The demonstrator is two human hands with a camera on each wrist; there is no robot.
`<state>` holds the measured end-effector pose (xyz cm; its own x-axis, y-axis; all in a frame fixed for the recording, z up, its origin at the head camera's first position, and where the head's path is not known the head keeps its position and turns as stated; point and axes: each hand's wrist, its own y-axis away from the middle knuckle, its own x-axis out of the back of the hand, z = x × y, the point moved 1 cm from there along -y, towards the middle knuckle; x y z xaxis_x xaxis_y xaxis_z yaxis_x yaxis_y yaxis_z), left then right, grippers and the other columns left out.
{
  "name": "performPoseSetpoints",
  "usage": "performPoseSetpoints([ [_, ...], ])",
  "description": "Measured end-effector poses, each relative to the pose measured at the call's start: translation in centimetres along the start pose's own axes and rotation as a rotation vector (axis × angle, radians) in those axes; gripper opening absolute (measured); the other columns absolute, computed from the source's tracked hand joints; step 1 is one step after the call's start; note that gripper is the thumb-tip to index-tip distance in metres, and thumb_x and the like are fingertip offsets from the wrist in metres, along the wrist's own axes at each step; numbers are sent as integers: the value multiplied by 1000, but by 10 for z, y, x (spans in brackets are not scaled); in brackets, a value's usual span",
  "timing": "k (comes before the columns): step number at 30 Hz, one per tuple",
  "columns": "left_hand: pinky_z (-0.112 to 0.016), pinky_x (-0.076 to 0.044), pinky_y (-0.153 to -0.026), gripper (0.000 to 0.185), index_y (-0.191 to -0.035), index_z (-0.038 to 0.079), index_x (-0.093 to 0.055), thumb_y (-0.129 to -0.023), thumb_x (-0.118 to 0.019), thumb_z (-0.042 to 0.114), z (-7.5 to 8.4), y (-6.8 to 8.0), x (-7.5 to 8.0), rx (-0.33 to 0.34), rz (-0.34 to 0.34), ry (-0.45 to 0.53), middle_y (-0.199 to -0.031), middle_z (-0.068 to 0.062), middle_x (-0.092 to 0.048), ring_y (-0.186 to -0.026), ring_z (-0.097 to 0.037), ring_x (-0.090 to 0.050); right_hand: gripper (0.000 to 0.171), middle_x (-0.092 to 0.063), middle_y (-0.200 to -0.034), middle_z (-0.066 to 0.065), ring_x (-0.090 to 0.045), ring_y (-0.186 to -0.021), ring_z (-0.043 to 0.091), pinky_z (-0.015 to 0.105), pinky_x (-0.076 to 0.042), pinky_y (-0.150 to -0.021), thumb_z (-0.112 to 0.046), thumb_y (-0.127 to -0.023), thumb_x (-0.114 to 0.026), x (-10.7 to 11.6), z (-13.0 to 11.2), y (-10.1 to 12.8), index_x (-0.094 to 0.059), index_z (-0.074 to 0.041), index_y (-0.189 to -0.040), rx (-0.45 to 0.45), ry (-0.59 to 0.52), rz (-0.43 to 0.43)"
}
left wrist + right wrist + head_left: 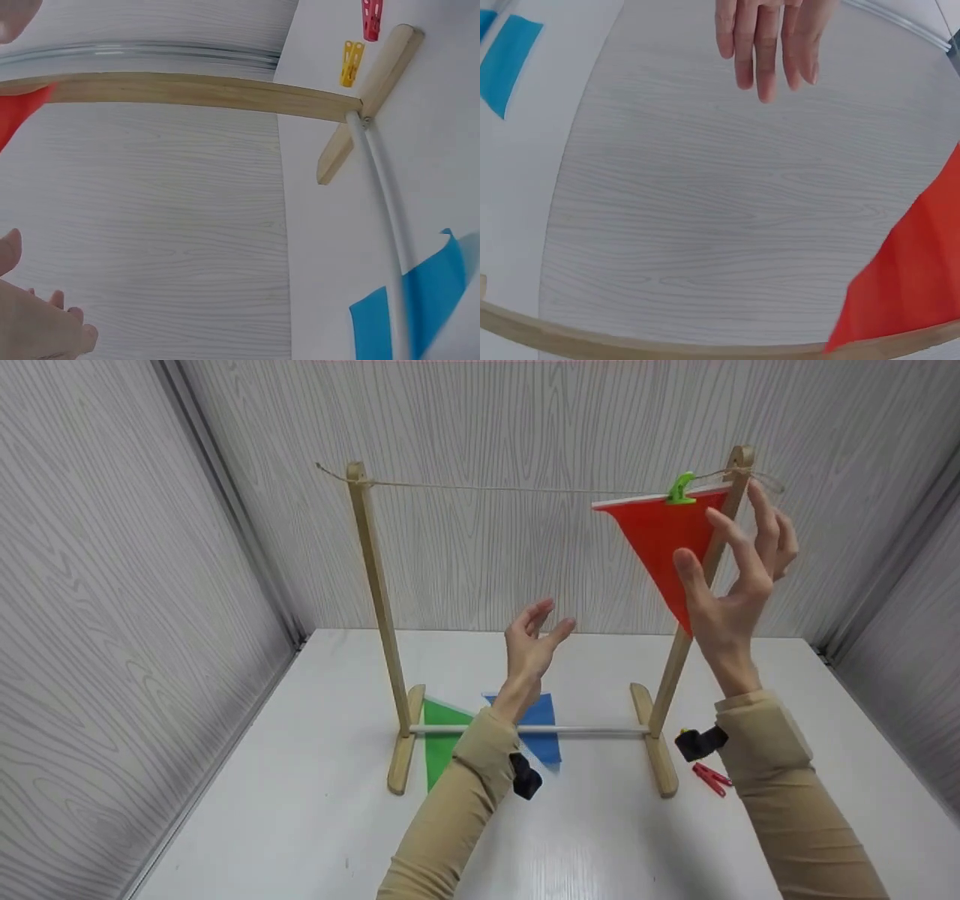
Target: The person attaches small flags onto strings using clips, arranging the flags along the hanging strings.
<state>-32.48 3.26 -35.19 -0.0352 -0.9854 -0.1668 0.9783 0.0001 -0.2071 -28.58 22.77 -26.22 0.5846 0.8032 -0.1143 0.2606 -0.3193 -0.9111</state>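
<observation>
- Red flag (664,547) hung from the string (510,489) at the far right of the wooden rack (375,607), held by one green peg (681,487) near its right corner.
- Right hand (739,577) raised just beside the flag's right edge, fingers spread and straight, gripping nothing.
- Left hand (531,645) lifted mid-air well left of the flag, fingers loosely open, empty.
- Green flag (439,742) and blue flag (541,727) flat on the table (300,810) under the rack's white bottom rod (585,730).
- Red peg (711,778) on the table near the right foot; yellow peg (350,63) beside it in the left wrist view.
- Judging from one peg only: worth steadying the flag's top edge against the string, then adding a second peg toward the left corner so the flag hangs level.
- Best done gently; rack looks light enough to tip.
</observation>
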Motion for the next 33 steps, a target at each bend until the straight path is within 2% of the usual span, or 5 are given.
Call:
performPoseSetpoints([
  [5,-35,-39,-120,53,-140,-2,-52,-92,-72,8,-27,6,19,39,10,-9,-148,-17,-54,-145,-30,-45,46,-45,-149,31,-30,-143,27,37,-12,-126,-22,-87,-75,1,11,35,-65,7,-120,-60,-46,31],
  [9,-39,-38,-120,52,-139,-3,-52,-93,-72,10,-51,15,35,76,0,-52,-147,-19,-54,-144,-33,-45,37,-57,-141,14,-40,-138,18,37,-21,-123,2,-84,-71,3,27,70,-64,10,-119,-121,-105,36],
  [13,-42,-41,-118,51,-138,-2,-53,-93,-72,13,-73,25,50,140,-24,-70,-144,-20,-55,-143,-35,-47,34,-65,-126,0,-53,-123,14,27,-37,-105,13,-85,-67,5,39,110,-64,12,-119,-220,-216,-3],
  [24,-40,-47,-113,48,-137,-5,-54,-97,-67,17,-120,49,69,238,-105,-134,-137,-21,-60,-130,-31,-57,31,-70,-115,5,-66,-100,12,20,-56,-89,-7,-99,-62,9,73,201,-62,7,-126,-897,-286,-358],
  [33,-43,-48,-111,43,-133,-5,-58,-97,-67,17,-132,58,72,274,-228,-235,-131,-18,-66,-123,-27,-63,37,-66,-126,22,-67,-105,23,21,-57,-87,-17,-100,-63,2,82,236,-60,5,-130,-1124,-215,-682],
])
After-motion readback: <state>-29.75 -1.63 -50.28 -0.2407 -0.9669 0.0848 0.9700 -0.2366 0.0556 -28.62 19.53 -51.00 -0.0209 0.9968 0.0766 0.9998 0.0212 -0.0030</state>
